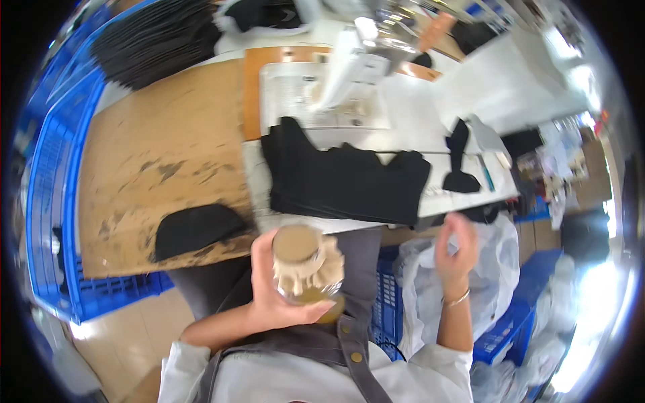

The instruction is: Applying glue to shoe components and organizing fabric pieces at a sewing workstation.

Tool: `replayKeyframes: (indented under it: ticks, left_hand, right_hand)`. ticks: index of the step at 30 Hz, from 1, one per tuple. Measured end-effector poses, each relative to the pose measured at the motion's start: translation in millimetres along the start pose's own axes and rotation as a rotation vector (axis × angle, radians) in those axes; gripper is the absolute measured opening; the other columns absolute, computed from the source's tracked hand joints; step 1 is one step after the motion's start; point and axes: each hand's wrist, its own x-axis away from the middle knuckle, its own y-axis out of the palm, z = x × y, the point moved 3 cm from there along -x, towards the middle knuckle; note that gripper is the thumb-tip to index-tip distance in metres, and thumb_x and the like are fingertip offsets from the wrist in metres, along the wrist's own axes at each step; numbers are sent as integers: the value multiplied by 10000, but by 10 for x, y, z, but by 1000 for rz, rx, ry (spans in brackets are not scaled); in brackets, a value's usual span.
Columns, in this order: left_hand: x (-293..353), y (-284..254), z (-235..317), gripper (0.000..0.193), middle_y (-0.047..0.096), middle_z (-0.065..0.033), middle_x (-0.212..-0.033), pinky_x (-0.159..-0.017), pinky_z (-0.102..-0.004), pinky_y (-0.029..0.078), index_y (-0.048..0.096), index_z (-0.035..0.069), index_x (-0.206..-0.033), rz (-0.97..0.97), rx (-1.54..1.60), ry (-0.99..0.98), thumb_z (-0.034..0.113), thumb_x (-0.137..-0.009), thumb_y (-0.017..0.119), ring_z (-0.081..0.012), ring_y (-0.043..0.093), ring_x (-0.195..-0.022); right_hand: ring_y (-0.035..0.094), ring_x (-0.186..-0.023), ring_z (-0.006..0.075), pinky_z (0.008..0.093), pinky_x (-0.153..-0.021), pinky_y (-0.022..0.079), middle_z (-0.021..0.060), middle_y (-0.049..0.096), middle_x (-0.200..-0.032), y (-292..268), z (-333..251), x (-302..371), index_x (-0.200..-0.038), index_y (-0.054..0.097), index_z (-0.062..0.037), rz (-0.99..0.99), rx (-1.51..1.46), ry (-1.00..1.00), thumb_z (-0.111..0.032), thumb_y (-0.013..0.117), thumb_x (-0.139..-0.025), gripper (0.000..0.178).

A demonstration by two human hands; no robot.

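Observation:
My left hand point(269, 289) is wrapped round a clear jar with a tan lid point(297, 243), a frilled beige cloth about its neck and yellowish liquid inside. The jar is held in front of my apron, by the table's front edge. My right hand point(458, 250), slightly blurred, is raised to the right with loosely curled fingers apart from the thumb and nothing visible in them. Between and beyond the hands, dark cut fabric point(346, 181) lies on the white sewing table. A rounded black piece point(198, 230) rests on the brown board point(161, 148) at left.
A white sewing machine point(353, 67) stands at the back. Stacked black pieces point(158, 40) lie far left, near a blue crate point(50, 195). On the right are small black pieces point(460, 158), a teal tool point(486, 173) and, below, a white plastic bag point(420, 282).

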Motion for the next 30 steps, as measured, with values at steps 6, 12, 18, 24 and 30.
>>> replayKeyframes:
  ticks: [6, 12, 18, 24, 30]
  left_hand:
    - [-221, 199, 281, 827, 441, -147, -1282, -1017, -363, 388, 182, 15, -1351, 119, 503, -86, 113, -755, 747, -211, 465, -1198]
    - [-332, 163, 567, 477, 491, -114, -1210, -960, -344, 412, 303, 49, -1283, 187, 1040, -115, 115, -912, 596, -157, 483, -1103]
    - [-266, -61, 552, 410, 473, -143, -1266, -958, -359, 419, 299, 43, -1261, 152, 690, -193, 193, -961, 534, -161, 478, -1139]
    - [136, -582, 632, 353, 623, -153, -1002, -825, -375, 505, 592, -27, -1089, -34, -420, 146, 249, -872, 638, -297, 615, -925]
    - [479, -1450, 1017, 274, 626, -102, -955, -794, -410, 507, 677, 57, -942, 337, -1377, 531, 56, -669, 695, -270, 612, -881]
  right_hand:
    - [528, -1157, 351, 452, -946, 452, 202, 427, -1365, 490, -1032, -45, -1416, 327, -163, -27, -622, -195, -280, 527, -947, 523]
    - [393, -1315, 300, 422, -1093, 335, 178, 366, -1421, 936, -1272, -219, -1397, 315, -45, 136, -1102, -86, -392, 359, -1001, 528]
    - [585, -1091, 367, 471, -938, 498, 226, 477, -1266, 1011, -1661, -460, -1194, 351, -21, 588, -585, -70, -401, 557, -921, 511]
    - [204, -1381, 447, 531, -1145, 162, 185, 258, -1502, 485, -1797, -969, -1442, 299, -78, 72, -1294, -26, -354, 378, -961, 560]
    - [191, -1371, 484, 601, -1110, 218, 259, 244, -1480, 597, -1631, -1135, -1426, 278, -25, -19, -2017, 505, -411, 517, -867, 720]
